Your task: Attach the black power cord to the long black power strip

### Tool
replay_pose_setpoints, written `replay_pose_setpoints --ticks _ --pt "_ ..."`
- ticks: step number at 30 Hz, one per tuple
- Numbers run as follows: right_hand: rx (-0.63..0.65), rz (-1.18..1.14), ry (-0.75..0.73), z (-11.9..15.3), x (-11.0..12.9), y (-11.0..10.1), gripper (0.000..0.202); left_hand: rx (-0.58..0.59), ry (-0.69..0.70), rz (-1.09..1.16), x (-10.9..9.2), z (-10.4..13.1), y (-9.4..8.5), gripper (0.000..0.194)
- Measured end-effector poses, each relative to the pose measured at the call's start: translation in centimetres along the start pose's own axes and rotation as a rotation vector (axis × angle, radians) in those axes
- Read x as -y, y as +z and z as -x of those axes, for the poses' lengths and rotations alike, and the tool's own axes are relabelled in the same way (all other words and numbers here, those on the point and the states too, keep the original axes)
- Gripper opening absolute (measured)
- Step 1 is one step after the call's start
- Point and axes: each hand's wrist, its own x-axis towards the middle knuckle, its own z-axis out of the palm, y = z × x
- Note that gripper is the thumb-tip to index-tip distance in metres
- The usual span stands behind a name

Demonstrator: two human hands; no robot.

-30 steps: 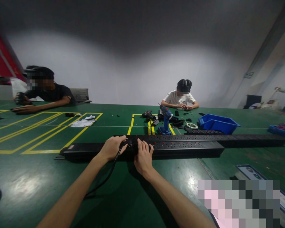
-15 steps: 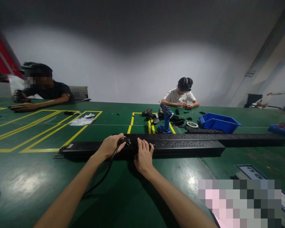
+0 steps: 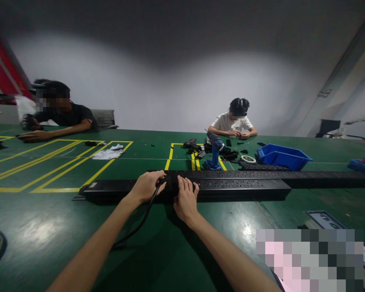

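Note:
Two long black socket strips lie side by side across the green table; the nearer strip [image 3: 243, 186] is shorter, and the farther strip [image 3: 316, 177] runs on to the right. My left hand [image 3: 147, 186] is closed round a black plug on a cable [image 3: 144, 219], just above the nearer strip. The plug is mostly hidden by my fingers, and whether its pins are in a socket I cannot tell. Fingers slightly apart, my right hand [image 3: 186, 198] rests on the nearer strip, right of the plug, holding nothing.
Behind the strips stand a blue drill [image 3: 215, 150], a blue bin [image 3: 282, 156] and a white tape roll [image 3: 248, 159]. White bags [image 3: 108, 152] lie at the left. Two people sit across the table [image 3: 140, 142]. A pale panel [image 3: 324, 221] is at the right.
My left hand has moved slightly right with the plug, which is now closer to my right hand and lower against the strip. The whole view has shifted a little.

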Motion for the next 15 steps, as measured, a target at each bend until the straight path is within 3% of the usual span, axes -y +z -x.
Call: replay_pose_setpoints --ticks 15 --pt "-0.004 0.0 -0.012 -0.03 -0.06 0.13 0.073 -0.017 0.012 -0.042 -0.68 0.08 0.44 0.026"
